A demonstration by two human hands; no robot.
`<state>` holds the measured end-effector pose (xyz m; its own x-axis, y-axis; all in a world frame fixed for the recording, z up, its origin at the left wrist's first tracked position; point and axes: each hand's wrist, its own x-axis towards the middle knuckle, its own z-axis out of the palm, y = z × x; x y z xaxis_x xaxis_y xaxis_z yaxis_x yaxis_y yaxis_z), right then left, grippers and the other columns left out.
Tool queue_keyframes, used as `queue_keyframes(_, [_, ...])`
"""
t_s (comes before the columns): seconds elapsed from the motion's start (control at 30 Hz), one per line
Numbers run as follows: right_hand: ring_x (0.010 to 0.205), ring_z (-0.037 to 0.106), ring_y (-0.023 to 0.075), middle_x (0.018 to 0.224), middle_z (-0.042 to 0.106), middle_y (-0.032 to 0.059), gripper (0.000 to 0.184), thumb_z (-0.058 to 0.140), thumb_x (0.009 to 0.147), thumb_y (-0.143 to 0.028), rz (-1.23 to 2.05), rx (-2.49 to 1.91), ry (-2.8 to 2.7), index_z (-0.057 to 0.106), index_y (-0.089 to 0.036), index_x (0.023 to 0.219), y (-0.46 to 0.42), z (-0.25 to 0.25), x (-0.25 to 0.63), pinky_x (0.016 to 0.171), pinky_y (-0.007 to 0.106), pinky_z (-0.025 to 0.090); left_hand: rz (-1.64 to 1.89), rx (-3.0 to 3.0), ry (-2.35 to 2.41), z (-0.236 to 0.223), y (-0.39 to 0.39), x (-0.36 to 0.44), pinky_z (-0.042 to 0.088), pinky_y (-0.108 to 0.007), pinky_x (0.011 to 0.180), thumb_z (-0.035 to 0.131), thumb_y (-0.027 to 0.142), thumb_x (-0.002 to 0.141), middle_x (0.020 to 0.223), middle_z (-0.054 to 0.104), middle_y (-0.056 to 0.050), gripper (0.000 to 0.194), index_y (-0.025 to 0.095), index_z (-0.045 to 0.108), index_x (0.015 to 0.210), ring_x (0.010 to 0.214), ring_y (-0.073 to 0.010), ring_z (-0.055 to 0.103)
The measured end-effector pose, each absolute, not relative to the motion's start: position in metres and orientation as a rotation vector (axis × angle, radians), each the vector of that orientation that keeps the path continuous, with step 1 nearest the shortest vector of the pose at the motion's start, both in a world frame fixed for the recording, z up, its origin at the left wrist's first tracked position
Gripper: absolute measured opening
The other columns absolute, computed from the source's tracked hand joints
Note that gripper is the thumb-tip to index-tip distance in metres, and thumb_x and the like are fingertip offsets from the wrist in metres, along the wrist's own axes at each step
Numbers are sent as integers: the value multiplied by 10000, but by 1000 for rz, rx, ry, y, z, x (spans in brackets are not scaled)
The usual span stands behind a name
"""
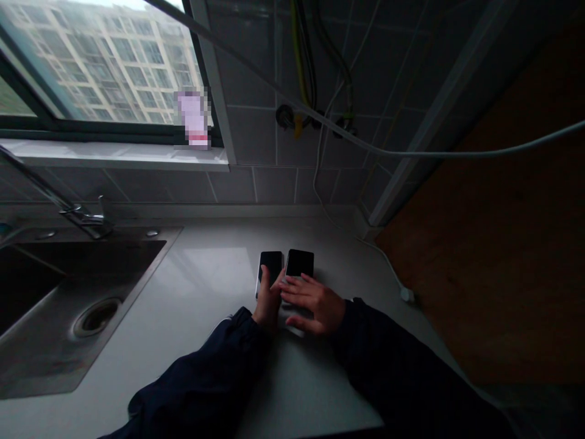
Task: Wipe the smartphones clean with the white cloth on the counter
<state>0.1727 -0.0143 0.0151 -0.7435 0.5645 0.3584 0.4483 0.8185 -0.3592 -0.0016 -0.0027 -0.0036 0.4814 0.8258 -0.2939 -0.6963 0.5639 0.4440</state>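
"From the left hand (pixel 268 300), which way to the left smartphone (pixel 272 262)?"

"Twelve o'clock, flat on the white countertop (pixel 214 305), dark face up. Long axis close to twelve-to-six, with the left thumb across the face."

"And from the right hand (pixel 317 302) to the right smartphone (pixel 300 263)?"

"Towards eleven o'clock. Long axis also near twelve-to-six, alongside the left smartphone with a narrow gap. Whether flat on the countertop or slightly raised, can't tell."

"Nearer hand for each?"

"Left for the left smartphone, right for the right one. Left index finger also close by the right smartphone's edge, on the nine o'clock side."

"State of each grip?"

"On the left, thumb spread apart from the fingers; can't tell whether holding anything. On the right, fingers stretched across the near end, thumb apart; underside hidden, so can't tell whether gripping or only resting."

"Count, please."

"Two hands, two smartphones. Around them: one steel sink (pixel 158 259) at nine o'clock, one faucet (pixel 94 222) at ten, one pixelated pinkish item (pixel 194 116) at eleven, one white plug (pixel 406 296) at three."
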Motion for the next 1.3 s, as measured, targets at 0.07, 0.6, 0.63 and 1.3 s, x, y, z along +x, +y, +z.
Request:
queue_keyframes(0.07, [1453,478,292,1467,596,153,555,616,963,-541,366,-732,-2551,635,-177,1381,-16,13,172,1176,585,368,936,282,534,-5,-3,-3,413,-488,1133,298,819,910,1450,589,-185,966,200,198,1646,1306,-345,597])
queue_keyframes(0.6, [1582,158,349,1688,219,180,702,430,1046,-511,-4,-1078,-2207,273,-145,1624,3,-14,181,1208,667,279,738,511,377,1,-10,0,587,-343,545,235,726,978,1376,632,-197,794,275,242,1632,906,-317,747])
queue_keyframes(0.63, [1578,188,337,1678,261,177,665,438,1052,-471,-6,-1018,-2206,300,-147,1616,2,-14,180,1214,646,293,751,514,363,1,-10,0,581,-341,524,228,733,975,1393,623,-187,789,296,241,1631,886,-312,747])
queue_keyframes(1.3, [1355,569,316,1410,638,167,367,529,1019,-232,-18,-833,-2080,637,-171,1365,-1,-6,175,1080,530,532,882,405,433,-3,-5,2,567,-358,642,388,774,923,1143,726,-169,860,192,408,1555,850,-304,736])
